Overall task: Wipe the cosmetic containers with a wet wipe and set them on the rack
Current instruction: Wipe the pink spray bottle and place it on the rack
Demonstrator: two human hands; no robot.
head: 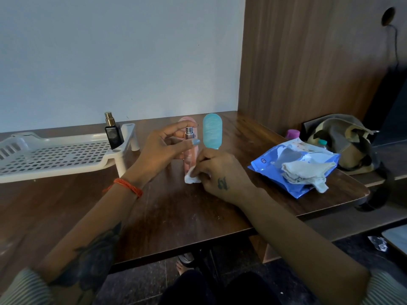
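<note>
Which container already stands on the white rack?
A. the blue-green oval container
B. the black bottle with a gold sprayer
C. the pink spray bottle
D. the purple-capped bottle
B: the black bottle with a gold sprayer stands upright at the right end of the white rack, and it is the only container on it.

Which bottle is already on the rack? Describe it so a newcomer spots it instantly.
Start at the white perforated rack on the left of the wooden table, against the pale wall. At its right rear corner stands a small bottle. It is the only dark, square-bodied one, with a gold spray top, unlike the rounded pink and blue containers at the table's middle.
</note>
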